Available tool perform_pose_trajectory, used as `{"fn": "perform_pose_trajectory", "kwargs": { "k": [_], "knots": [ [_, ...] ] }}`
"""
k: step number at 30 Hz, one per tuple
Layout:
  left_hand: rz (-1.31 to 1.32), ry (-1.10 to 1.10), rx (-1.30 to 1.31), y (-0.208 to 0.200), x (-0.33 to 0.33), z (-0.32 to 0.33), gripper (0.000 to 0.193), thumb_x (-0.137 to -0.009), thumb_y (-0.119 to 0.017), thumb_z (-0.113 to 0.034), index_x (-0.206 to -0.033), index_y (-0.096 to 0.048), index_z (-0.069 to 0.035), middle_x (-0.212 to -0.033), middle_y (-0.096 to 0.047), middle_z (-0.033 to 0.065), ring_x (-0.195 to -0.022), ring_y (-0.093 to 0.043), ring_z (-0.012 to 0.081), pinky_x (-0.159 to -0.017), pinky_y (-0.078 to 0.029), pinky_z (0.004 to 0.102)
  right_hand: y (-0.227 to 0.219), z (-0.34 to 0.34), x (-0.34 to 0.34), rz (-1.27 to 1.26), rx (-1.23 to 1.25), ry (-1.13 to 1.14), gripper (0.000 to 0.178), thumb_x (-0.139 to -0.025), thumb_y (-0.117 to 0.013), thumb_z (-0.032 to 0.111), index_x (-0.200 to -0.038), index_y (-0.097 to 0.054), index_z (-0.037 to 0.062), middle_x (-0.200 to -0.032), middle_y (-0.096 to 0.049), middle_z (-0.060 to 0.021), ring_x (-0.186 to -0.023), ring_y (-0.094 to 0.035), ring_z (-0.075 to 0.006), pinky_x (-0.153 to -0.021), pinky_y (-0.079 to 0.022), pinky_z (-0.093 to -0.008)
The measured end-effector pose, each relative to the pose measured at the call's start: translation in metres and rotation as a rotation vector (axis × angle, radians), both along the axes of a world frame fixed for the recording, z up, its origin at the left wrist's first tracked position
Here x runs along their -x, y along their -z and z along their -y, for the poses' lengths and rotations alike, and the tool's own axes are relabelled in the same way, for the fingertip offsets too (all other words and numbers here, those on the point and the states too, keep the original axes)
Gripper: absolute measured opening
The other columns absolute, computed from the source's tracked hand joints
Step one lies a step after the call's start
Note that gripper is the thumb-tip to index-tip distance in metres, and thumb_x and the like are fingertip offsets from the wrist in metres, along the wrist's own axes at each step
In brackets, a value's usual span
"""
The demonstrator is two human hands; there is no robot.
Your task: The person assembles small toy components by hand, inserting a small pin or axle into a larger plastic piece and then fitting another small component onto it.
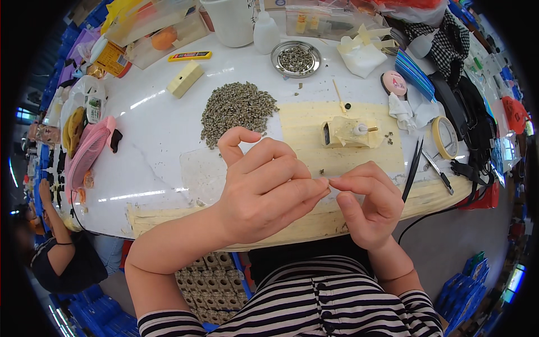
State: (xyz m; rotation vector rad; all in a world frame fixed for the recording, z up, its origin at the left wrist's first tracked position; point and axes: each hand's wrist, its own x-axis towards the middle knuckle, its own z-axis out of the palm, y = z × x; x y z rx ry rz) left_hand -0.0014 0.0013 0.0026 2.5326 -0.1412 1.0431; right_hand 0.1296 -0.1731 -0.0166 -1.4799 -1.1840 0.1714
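My left hand point(264, 188) reaches in over the front of the table, its index finger raised and curled. Its other fingertips press together in a pinch, and whatever sits between them is too small to make out. At that pinch, the index fingertip of my right hand point(370, 205) meets the left fingertips. The right thumb stands apart from that index finger. Behind my left hand lies a heap of small grey metal parts point(238, 109). A block wrapped in masking tape point(342, 135), with a white nozzle-like tip, stands beyond my right hand on tape-covered tabletop.
Black tweezers point(413, 171), a cutter knife point(439, 173) and a masking tape roll point(444, 137) lie at right. A metal dish point(275, 63) of small parts stands at the back, near a squeeze bottle point(265, 33). A cream block point(185, 78) is at left. Another person point(64, 253) sits far left.
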Motion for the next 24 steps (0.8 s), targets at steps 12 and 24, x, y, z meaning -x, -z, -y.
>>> {"fn": "perform_pose_trajectory", "kwargs": {
  "k": [12, 24],
  "knots": [
    [-0.006, -0.01, -0.008, 0.0008, -0.0009, -0.0006, 0.031, -0.063, -0.089, -0.016, -0.091, -0.078, -0.017, -0.08, -0.063, -0.0093, -0.077, -0.057, 0.0142, -0.084, -0.029, 0.0401, -0.0002, 0.0003, -0.0012, 0.002, -0.037, -0.04, 0.02, -0.082, -0.078, 0.001, -0.102, -0.076, 0.0005, -0.088, -0.07, -0.0111, -0.078, -0.066, -0.0216, -0.069, -0.051, -0.0298],
    [0.008, -0.002, -0.017, -0.0008, 0.0, 0.0018, 0.03, -0.062, -0.089, -0.017, -0.089, -0.078, -0.017, -0.079, -0.064, -0.0095, -0.075, -0.057, 0.0139, -0.086, -0.03, 0.0406, 0.0009, -0.0028, -0.0006, -0.028, 0.024, -0.032, 0.019, -0.082, -0.079, 0.002, -0.101, -0.076, 0.0005, -0.089, -0.071, -0.0116, -0.079, -0.066, -0.0233, -0.071, -0.052, -0.0307]
  ]
}}
